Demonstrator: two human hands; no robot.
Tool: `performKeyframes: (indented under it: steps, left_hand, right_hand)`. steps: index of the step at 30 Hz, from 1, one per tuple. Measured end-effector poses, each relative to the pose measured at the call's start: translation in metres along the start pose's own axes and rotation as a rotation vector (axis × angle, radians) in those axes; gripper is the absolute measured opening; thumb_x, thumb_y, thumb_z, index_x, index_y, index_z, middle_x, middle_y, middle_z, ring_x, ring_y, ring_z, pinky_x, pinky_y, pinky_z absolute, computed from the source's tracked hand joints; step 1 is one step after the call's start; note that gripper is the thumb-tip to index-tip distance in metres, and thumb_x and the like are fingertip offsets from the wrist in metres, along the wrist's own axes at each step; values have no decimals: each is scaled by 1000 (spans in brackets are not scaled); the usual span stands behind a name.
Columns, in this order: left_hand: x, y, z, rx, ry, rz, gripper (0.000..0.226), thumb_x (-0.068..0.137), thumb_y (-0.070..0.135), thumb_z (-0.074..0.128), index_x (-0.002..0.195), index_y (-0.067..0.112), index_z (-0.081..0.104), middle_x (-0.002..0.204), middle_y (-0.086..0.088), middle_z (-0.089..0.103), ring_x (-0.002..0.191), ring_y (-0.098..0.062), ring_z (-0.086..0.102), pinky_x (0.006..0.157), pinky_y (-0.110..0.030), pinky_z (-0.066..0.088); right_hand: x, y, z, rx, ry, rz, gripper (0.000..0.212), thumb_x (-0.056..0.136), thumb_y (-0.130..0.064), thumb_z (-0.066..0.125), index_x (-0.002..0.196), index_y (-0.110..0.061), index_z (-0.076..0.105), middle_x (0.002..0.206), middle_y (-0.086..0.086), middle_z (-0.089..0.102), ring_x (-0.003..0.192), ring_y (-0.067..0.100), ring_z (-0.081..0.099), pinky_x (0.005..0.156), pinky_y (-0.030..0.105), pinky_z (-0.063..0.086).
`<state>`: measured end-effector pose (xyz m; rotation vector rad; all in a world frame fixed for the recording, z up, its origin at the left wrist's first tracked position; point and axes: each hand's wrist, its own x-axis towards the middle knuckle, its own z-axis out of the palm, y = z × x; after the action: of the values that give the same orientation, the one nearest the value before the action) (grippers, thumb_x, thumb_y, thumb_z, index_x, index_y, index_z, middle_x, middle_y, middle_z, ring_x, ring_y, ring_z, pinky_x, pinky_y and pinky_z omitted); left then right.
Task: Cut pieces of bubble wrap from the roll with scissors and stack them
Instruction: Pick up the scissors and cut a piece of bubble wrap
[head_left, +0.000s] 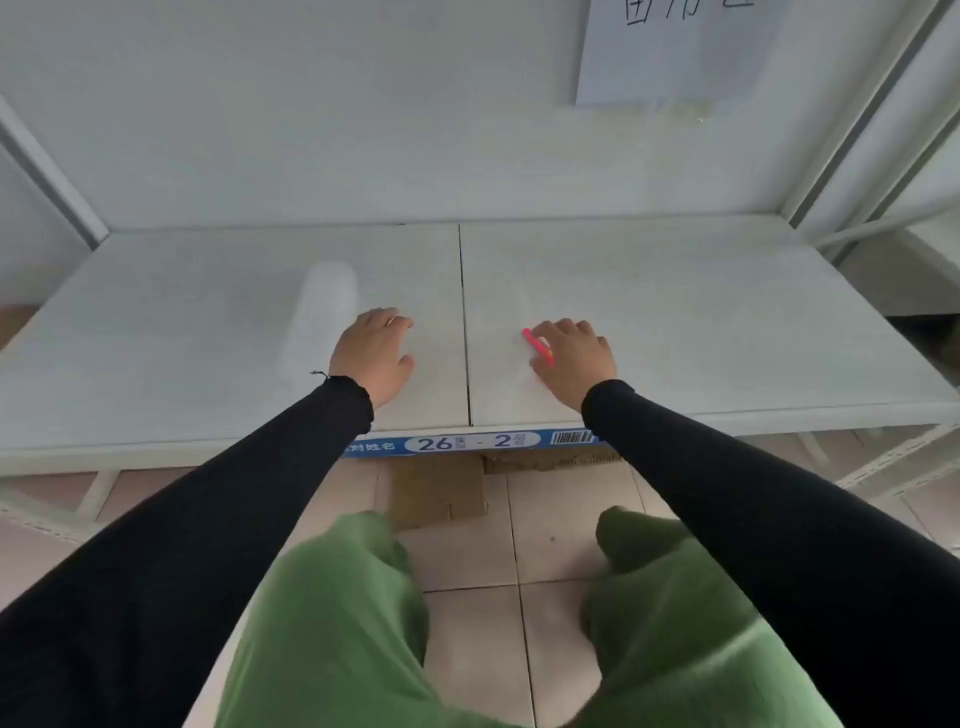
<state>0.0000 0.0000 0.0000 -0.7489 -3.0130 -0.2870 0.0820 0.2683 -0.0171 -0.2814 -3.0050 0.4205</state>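
A pale, translucent roll of bubble wrap (319, 322) lies on the white shelf board (701, 312), left of the centre seam. My left hand (371, 351) rests palm down just to the right of the roll, fingers spread flat; whether it touches the wrap is too blurred to tell. My right hand (574, 358) lies over the red-handled scissors (537, 347), fingers curled round the handle. Only a short red part of the scissors shows; the blades are hidden or blurred. No cut pieces are visible.
A blue label strip (467, 442) marked 26-2 runs along the shelf's front edge. A paper sheet (675, 52) hangs on the back wall. White metal uprights (857, 156) stand at the right. Cardboard (436, 493) lies on the tiled floor below.
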Motion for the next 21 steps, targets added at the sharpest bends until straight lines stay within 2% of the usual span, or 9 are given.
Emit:
performKeyframes:
  steps: [2, 4, 7, 11, 16, 19, 21]
  left_hand:
    - [7, -12, 1, -2, -80, 9, 58, 102, 21, 46, 157, 16, 30, 167, -6, 21, 153, -25, 20, 122, -37, 22]
    - [10, -30, 6, -25, -194, 26, 61, 106, 24, 41, 161, 20, 16, 170, -3, 8, 156, -21, 12, 124, -37, 17]
    - [12, -59, 11, 115, -250, 27, 62, 107, 40, 30, 161, 27, 3, 170, -1, 1, 156, -22, 11, 125, -43, 14]
    - [8, -98, 2, 229, -221, -189, 63, 102, 61, 17, 160, 37, 9, 170, 1, 4, 156, -25, 12, 123, -55, 11]
    - [6, -142, -11, 284, -267, -407, 74, 91, 80, 15, 154, 44, 26, 170, 2, -4, 156, -31, -1, 120, -61, 7]
    - [2, -160, -15, 275, -245, -505, 76, 90, 79, 33, 153, 38, 28, 170, -1, -3, 155, -34, 4, 118, -60, 13]
    - [0, -171, -15, 287, -181, -538, 70, 93, 58, 52, 152, 31, 26, 169, -6, 3, 152, -35, 15, 111, -56, 30]
  right_hand:
    - [16, -9, 4, -83, -109, -81, 52, 98, -43, 47, 148, -29, 41, 150, 3, 46, 138, 28, 37, 111, 48, 29]
    - [33, -18, 12, -199, -253, -147, 59, 99, -51, 45, 153, -32, 32, 160, 2, 35, 148, 28, 24, 120, 55, 15]
    - [60, -26, 25, -286, -332, -161, 57, 99, -53, 43, 153, -36, 34, 159, 3, 37, 149, 28, 21, 121, 58, 3]
    - [81, -43, 36, -244, -230, -97, 40, 100, -41, 46, 140, -39, 52, 143, 2, 51, 138, 27, 36, 120, 52, 7]
    - [94, -47, 40, -142, 41, -41, 34, 101, -22, 43, 121, -37, 67, 117, -1, 65, 120, 25, 50, 109, 43, 26]
    - [99, -41, 27, -94, 170, -2, 35, 102, -21, 42, 120, -35, 68, 117, -1, 66, 117, 26, 51, 103, 41, 29]
    - [99, -35, 18, -100, 199, 31, 35, 102, -19, 41, 120, -34, 68, 118, 0, 66, 117, 26, 50, 102, 41, 29]
